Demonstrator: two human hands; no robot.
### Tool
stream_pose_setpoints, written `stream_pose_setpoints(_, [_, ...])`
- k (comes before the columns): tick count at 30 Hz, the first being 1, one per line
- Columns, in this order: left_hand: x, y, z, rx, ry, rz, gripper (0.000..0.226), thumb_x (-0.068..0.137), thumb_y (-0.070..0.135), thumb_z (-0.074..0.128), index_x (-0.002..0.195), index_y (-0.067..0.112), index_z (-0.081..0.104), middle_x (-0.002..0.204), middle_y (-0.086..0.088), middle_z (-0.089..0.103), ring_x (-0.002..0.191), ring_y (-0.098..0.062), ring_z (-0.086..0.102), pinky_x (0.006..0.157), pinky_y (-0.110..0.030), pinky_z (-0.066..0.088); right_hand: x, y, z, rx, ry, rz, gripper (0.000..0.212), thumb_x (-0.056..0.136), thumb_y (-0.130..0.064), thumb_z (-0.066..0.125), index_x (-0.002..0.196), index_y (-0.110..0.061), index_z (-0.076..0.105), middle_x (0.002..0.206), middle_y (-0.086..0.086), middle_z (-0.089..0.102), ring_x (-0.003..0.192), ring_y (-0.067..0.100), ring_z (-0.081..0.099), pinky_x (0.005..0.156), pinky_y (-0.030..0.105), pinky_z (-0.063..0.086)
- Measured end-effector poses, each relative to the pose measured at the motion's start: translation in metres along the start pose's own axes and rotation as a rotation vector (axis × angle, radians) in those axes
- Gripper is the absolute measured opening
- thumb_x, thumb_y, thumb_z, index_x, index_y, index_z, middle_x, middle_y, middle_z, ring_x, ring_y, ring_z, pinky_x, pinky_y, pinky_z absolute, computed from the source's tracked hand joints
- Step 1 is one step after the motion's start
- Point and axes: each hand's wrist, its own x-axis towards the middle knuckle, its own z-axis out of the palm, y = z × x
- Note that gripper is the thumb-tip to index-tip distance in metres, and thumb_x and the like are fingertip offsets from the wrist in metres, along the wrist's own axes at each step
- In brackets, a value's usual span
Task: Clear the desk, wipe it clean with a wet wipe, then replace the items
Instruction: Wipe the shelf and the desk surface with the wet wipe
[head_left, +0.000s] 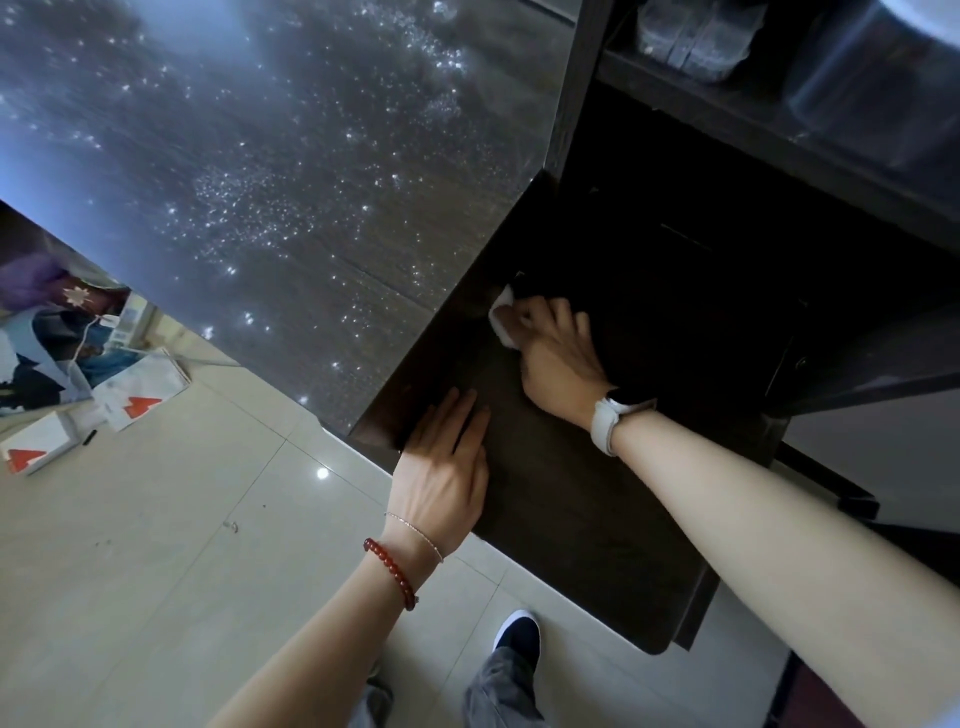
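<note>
At the bench's (561, 499) far corner, right hand (558, 353) is pinching the wet wipe (503, 322), scrubbing; left hand (447, 457) is lying spread flat, bracing. Should be working overlapping strokes toward the near edge.

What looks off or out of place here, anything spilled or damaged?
Nothing spilled or damaged on the desk. The right hand presses the wipe on it; the left hand lies flat near its edge. Only oddity: boxes and papers lie scattered on the floor at left.
</note>
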Motion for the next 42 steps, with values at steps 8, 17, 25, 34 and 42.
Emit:
stream_pose_setpoints(8, [-0.016, -0.007, 0.0, 0.037, 0.068, -0.007, 0.043, 0.085, 0.017, 0.037, 0.121, 0.0, 0.055, 0.126, -0.02, 0.055, 0.125, -0.031, 0.039, 0.103, -0.044, 0.035, 0.016, 0.004, -0.006, -0.064, 0.031, 0.169, 0.062, 0.088, -0.013, 0.045, 0.144, -0.016, 0.018, 0.142, 0.013, 0.03, 0.121, 0.035, 0.032, 0.094, 0.041, 0.029])
stream_pose_setpoints(17, [-0.031, -0.003, -0.005, 0.121, 0.056, -0.015, 0.042, 0.085, 0.017, 0.038, 0.118, 0.002, 0.058, 0.124, -0.017, 0.058, 0.12, -0.034, 0.05, 0.104, -0.04, 0.032, 0.021, 0.009, -0.014, -0.167, -0.003, 0.067, 0.062, 0.086, -0.007, 0.047, 0.143, -0.008, 0.022, 0.142, 0.015, 0.031, 0.125, 0.036, 0.03, 0.095, 0.041, 0.031])
stream_pose_setpoints(25, [-0.062, -0.01, -0.01, 0.111, 0.117, -0.156, 0.039, 0.085, 0.016, 0.036, 0.114, 0.006, 0.06, 0.117, -0.014, 0.061, 0.112, -0.025, 0.043, 0.094, -0.038, 0.031, -0.017, -0.029, 0.005, -0.139, -0.083, -0.086, 0.06, 0.086, -0.008, 0.042, 0.143, -0.01, 0.022, 0.139, 0.013, 0.033, 0.12, 0.035, 0.032, 0.092, 0.04, 0.03])
stream_pose_setpoints(34, [-0.072, -0.04, -0.029, -0.073, 0.229, -0.344, 0.035, 0.082, 0.012, 0.034, 0.111, 0.006, 0.055, 0.113, -0.016, 0.058, 0.098, -0.025, 0.044, 0.082, -0.033, 0.031, -0.067, -0.078, 0.019, -0.008, -0.144, -0.31, 0.06, 0.084, 0.003, 0.039, 0.14, -0.019, 0.032, 0.137, 0.009, 0.038, 0.115, 0.034, 0.035, 0.087, 0.04, 0.033])
stream_pose_setpoints(42, [-0.071, -0.02, -0.045, -0.394, 0.053, -0.139, 0.043, 0.084, 0.022, 0.04, 0.123, 0.007, 0.053, 0.122, -0.013, 0.056, 0.105, -0.027, 0.056, 0.083, -0.035, 0.051, -0.101, -0.067, 0.012, 0.65, -0.298, -0.04, 0.04, 0.093, 0.0, 0.038, 0.122, -0.016, 0.06, 0.097, -0.001, 0.045, 0.091, 0.011, 0.044, 0.072, 0.015, 0.032])
